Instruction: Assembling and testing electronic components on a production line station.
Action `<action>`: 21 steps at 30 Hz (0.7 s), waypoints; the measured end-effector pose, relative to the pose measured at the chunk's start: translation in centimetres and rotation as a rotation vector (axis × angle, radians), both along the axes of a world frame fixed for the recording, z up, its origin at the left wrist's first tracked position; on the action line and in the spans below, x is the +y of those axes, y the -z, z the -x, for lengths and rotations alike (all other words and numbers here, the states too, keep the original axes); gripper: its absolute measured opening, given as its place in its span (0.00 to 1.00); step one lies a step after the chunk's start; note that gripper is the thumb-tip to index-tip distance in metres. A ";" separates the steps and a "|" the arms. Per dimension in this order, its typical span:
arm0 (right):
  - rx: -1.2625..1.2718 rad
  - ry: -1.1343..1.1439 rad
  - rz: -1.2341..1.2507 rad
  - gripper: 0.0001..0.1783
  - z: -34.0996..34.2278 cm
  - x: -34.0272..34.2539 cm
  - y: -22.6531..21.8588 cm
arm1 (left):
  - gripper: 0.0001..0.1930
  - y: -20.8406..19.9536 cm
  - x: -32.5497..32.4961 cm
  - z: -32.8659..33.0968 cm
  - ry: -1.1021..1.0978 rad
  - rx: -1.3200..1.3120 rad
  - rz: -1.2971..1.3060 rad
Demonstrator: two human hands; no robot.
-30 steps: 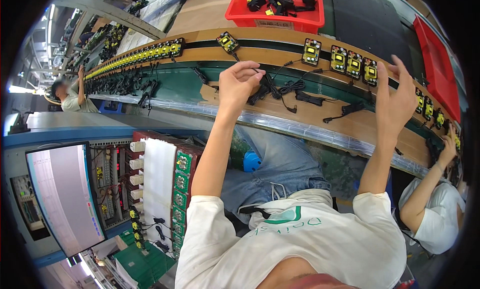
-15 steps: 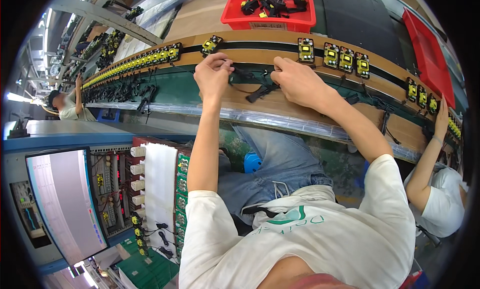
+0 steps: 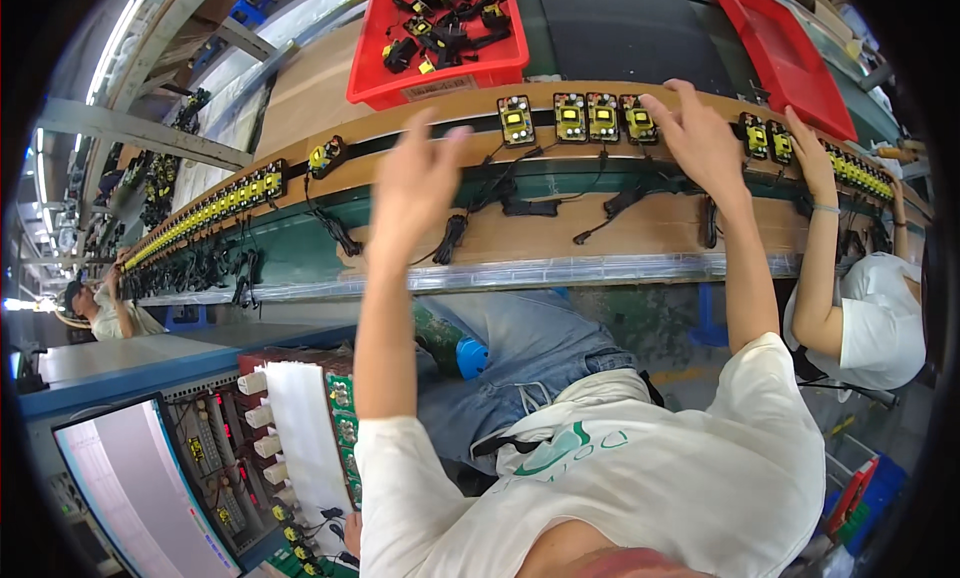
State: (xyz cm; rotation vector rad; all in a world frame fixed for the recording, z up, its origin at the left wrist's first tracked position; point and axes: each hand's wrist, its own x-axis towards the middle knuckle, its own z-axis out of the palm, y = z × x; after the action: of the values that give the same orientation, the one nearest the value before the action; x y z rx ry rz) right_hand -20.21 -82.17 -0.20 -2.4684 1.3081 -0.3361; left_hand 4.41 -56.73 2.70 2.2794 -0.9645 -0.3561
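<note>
A wooden rail [image 3: 400,158] with a dark central strip carries a row of small circuit boards with yellow transformers. My right hand [image 3: 700,143] reaches over the rail with its fingers spread, its fingertips at the right edge of a circuit board [image 3: 638,121]. Three more boards stand to the left, among them one circuit board [image 3: 515,121] a little apart. My left hand [image 3: 412,188] is blurred by motion, fingers apart and empty, in front of the rail. Farther left a tilted circuit board [image 3: 325,158] sits on the rail. Black cables [image 3: 525,207] hang from the boards onto the bench.
Behind the rail stands a red bin [image 3: 365,83] of black-cased parts; a red tray [image 3: 790,53] lies farther right. A co-worker's hand [image 3: 815,163] touches boards at right. Another person [image 3: 115,308] works at far left. A monitor [image 3: 135,488] and test rack stand lower left.
My hands have parted and let go of the black cable between them. My right hand has moved right to the boards; the left is lifted off. The view has shifted.
</note>
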 end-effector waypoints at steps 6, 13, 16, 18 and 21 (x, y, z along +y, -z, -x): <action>-0.273 -0.035 -0.163 0.42 -2.3 -2.3 4.8 | 0.35 7.0 -10.9 2.2 0.144 0.120 0.175; -0.383 -0.127 -0.268 0.35 -4.1 -1.0 4.2 | 0.31 9.3 -11.7 2.9 0.005 0.189 0.379; -0.538 -0.235 -0.220 0.36 -5.0 -1.8 7.3 | 0.43 10.4 -13.3 4.3 -0.034 0.310 0.377; -0.588 -0.255 -0.330 0.33 -4.8 -3.8 8.7 | 0.51 13.3 -17.2 5.0 -0.170 0.166 0.335; -0.556 -0.212 -0.323 0.30 -3.1 -5.0 7.7 | 0.32 8.9 -17.4 5.6 -0.073 0.412 0.265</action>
State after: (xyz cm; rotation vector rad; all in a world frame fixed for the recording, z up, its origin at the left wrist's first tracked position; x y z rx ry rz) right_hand -17.11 -87.15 -7.91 -2.0131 0.7910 -0.6428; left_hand -1.19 -74.09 -6.25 1.8950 -0.6707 -0.6009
